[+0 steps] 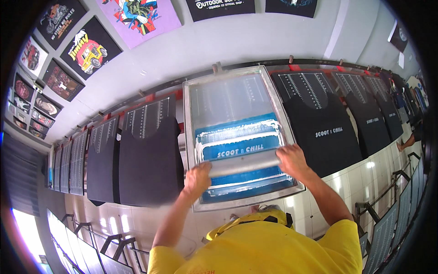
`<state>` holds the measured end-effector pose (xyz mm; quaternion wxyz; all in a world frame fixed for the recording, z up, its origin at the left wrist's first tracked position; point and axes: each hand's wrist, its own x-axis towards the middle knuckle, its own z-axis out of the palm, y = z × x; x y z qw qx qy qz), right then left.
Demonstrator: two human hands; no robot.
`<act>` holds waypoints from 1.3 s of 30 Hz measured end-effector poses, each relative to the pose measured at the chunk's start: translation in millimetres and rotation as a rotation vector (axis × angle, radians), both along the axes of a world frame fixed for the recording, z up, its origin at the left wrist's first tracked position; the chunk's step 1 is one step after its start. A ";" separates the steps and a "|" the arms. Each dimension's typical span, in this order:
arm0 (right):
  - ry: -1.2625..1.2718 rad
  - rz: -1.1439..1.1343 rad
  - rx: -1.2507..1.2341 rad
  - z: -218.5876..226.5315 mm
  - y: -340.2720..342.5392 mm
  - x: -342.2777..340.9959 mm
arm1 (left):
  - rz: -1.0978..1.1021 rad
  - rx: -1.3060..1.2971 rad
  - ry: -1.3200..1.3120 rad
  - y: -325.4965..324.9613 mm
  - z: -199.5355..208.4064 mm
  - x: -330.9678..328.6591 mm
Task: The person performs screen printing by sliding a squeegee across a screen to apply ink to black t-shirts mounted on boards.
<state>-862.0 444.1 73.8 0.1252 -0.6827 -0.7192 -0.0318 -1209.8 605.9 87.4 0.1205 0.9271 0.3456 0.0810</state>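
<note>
My left hand [198, 179] and my right hand [293, 160] are closed round the two ends of a grey squeegee [245, 164]. It lies across the lower half of a screen printing frame [188, 118] with a metal rim. White ink [242, 134] is smeared over the blue stencil in bands above and below the squeegee. Pale lettering shows through the stencil just above the squeegee bar. Beneath the upper mesh, the ruled marks of a print board show faintly. What the frame rests on is mostly hidden.
Black shirts lie on boards on both sides, a plain one [149, 169] at left and one with white lettering [319, 146] at right. A dark rail [159, 91] runs behind the boards. Metal racks [121, 246] stand low at left and right. Printed panels hang on the wall.
</note>
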 end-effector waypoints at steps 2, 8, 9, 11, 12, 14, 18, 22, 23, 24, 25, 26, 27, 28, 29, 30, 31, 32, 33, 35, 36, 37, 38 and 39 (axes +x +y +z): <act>0.036 0.015 0.019 -2.7 -30.0 -17.1 | 0.017 -0.012 0.017 -31.5 -3.1 -16.5; 0.047 0.004 0.039 -13.9 -63.5 -33.6 | 0.017 -0.007 -0.052 -64.7 -25.7 -31.4; 0.040 -0.006 0.014 -17.7 -61.9 -32.0 | 0.009 0.003 -0.055 -61.5 -27.9 -29.5; 0.030 -0.012 0.039 -19.6 -48.5 -27.0 | -0.006 0.035 -0.062 -49.6 -28.8 -25.0; 0.027 -0.005 0.028 -18.8 -36.7 -23.1 | -0.006 0.009 -0.058 -39.0 -27.6 -21.5; 0.020 0.000 0.006 -16.5 -17.1 -13.6 | -0.013 -0.043 -0.051 -13.1 -24.1 -10.6; -0.045 0.022 0.016 -14.4 38.5 14.1 | -0.064 0.119 -0.124 42.2 -28.3 12.7; -0.040 0.007 -0.061 -1.8 69.8 22.8 | -0.011 0.042 -0.039 68.5 -20.6 21.5; -0.038 -0.007 -0.072 -1.3 69.2 23.5 | -0.014 0.034 -0.042 68.5 -17.8 23.4; -0.036 -0.018 -0.083 -0.6 69.8 23.4 | -0.015 0.026 -0.045 69.2 -15.1 24.2; -0.031 -0.005 -0.069 0.0 75.6 24.0 | 0.014 0.044 -0.005 74.7 -13.1 25.2; -0.031 0.000 -0.065 2.2 79.3 27.5 | 0.020 0.039 0.013 75.9 -11.9 28.5; -0.031 0.008 -0.061 4.9 78.8 30.2 | 0.028 0.034 0.031 76.4 -9.9 30.5; -0.040 -0.001 -0.055 6.3 68.2 29.4 | 0.037 0.031 0.049 75.2 -7.6 30.8; -0.051 -0.017 -0.040 5.9 57.1 29.7 | 0.019 0.048 -0.022 70.9 -5.8 32.2; -0.059 -0.034 -0.024 5.4 47.3 28.0 | 0.000 0.067 -0.089 56.3 -6.9 27.4; -0.047 -0.033 -0.038 16.1 33.1 17.7 | -0.006 0.072 -0.147 38.2 -9.8 15.8; -0.052 -0.032 -0.022 20.6 15.5 8.1 | 0.003 0.069 -0.142 18.8 -5.0 7.4; -0.056 -0.033 -0.010 22.1 -3.2 -1.6 | 0.011 0.062 -0.136 -2.0 0.1 -1.2; -0.048 -0.041 0.027 11.3 -38.0 -18.4 | 0.021 0.059 -0.102 -41.0 0.8 -17.5; -0.040 -0.044 0.053 3.3 -55.4 -25.3 | 0.029 0.060 -0.088 -56.8 -3.2 -24.3; -0.033 -0.047 0.078 -3.4 -70.0 -31.1 | 0.025 0.074 -0.122 -70.2 -9.5 -29.4; -0.019 -0.054 0.091 -9.6 -81.6 -36.4 | 0.015 0.091 -0.151 -81.7 -14.5 -32.9; -0.012 -0.060 0.100 -13.4 -91.8 -40.9 | 0.005 0.104 -0.186 -92.1 -19.5 -36.0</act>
